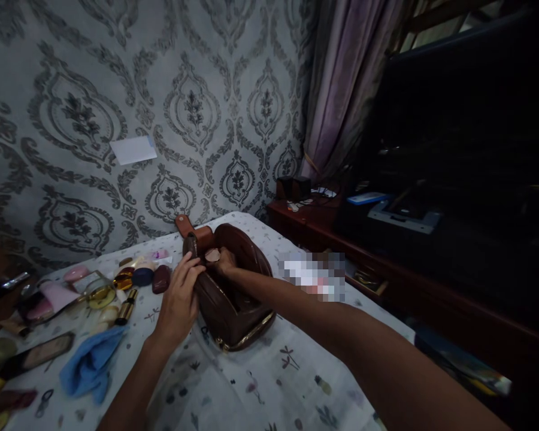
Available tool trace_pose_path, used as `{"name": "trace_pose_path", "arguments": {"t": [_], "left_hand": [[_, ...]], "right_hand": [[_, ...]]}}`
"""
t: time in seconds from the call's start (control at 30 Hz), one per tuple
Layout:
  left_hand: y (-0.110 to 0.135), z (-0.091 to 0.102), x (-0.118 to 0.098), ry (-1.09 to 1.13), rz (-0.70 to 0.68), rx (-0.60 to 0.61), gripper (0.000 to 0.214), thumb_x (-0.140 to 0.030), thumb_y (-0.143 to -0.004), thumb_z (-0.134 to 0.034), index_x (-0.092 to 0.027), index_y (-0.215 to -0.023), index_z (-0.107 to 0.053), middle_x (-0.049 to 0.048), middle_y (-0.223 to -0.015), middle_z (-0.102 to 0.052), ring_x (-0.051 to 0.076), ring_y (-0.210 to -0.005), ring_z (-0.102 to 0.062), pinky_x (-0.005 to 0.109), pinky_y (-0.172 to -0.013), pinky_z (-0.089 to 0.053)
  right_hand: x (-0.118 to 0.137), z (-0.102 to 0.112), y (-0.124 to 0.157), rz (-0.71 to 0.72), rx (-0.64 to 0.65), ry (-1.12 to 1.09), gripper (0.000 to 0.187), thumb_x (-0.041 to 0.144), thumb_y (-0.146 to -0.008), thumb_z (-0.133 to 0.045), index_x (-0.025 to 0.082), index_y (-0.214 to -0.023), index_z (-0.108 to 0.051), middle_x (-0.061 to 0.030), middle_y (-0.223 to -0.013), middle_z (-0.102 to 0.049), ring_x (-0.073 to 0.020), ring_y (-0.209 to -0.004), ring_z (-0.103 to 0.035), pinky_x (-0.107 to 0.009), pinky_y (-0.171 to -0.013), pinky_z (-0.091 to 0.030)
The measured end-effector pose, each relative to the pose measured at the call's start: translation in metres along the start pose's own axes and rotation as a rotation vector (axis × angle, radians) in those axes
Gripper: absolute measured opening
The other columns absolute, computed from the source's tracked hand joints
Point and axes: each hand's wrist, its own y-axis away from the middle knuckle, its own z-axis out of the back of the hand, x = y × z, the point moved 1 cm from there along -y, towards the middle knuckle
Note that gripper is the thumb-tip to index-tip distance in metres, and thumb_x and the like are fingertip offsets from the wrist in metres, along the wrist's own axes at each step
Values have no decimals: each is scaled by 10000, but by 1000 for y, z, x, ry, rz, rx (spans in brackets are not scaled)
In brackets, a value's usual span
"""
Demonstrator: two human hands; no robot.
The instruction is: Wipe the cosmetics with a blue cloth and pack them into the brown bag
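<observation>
A brown leather bag (211, 314) with gold zippers lies unzipped on the patterned sheet (260, 407). My left hand (182, 294) grips the bag's left rim, fingers over the edge and the thumb side partly hidden. Reaching into the opening from the right, my right hand (225, 262) is closed at a small round pinkish item (212, 255); its kind I cannot make out, and the fingertips are partly hidden. A brown strap (185, 226) with a snap sticks up behind the bag.
Left of the bag lie a blue cloth (92, 365), a phone (49, 351), a gold-and-black tube (126, 307), a maroon case (161, 279) and several cosmetics and bottles. On the right stands a dark wooden desk (296, 224) with a partly open drawer (368, 284).
</observation>
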Motion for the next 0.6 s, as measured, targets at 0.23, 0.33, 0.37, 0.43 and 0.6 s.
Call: {"name": "trace_pose_path", "arguments": {"t": [0.23, 0.33, 0.37, 0.43, 0.6], "left_hand": [[1, 0, 0, -18, 3, -6, 567, 41, -784, -373, -208, -1266, -536, 106, -1366, -543, 280, -1443, -347, 571, -1163, -352], [1, 0, 0, -15, 6, 0, 563, 41, -779, -375, -207, -1258, -535, 107, -1370, -539, 288, -1444, -343, 581, -1159, -354], [1, 0, 0, -14, 6, 1, 562, 43, -777, -373, -205, -1255, -533, 109, -1371, -536, 289, -1446, -338, 583, -1160, -352], [1, -1, 1, -14, 1, 3, 566, 48, -768, -367, -202, -1248, -530, 111, -1372, -532, 288, -1454, -323, 585, -1162, -349], [1, -2, 2, -22, -7, 0, 524, 49, -776, -361, -199, -1205, -531, 111, -1363, -535, 271, -1470, -292, 555, -1174, -344]], "right_hand": [[4, -2, 6, -52, 31, 78, 383, 91, -560, -828, 203, -796, -548, -21, -823, -649, -196, -824, -625, -292, -720, -456], [5, -3, 8, -41, 36, 87, 375, 130, -568, -831, 207, -775, -528, -7, -807, -640, -197, -806, -624, -292, -708, -464], [5, -4, 8, -34, 34, 87, 370, 136, -573, -828, 208, -772, -524, -7, -811, -641, -197, -812, -623, -291, -712, -467], [3, -5, 9, -20, 33, 84, 355, 153, -591, -821, 210, -776, -522, -5, -822, -643, -193, -826, -619, -287, -724, -472], [-2, -8, 10, -7, 35, 62, 349, 191, -614, -812, 207, -822, -532, 4, -827, -637, -183, -816, -616, -286, -726, -480]]}}
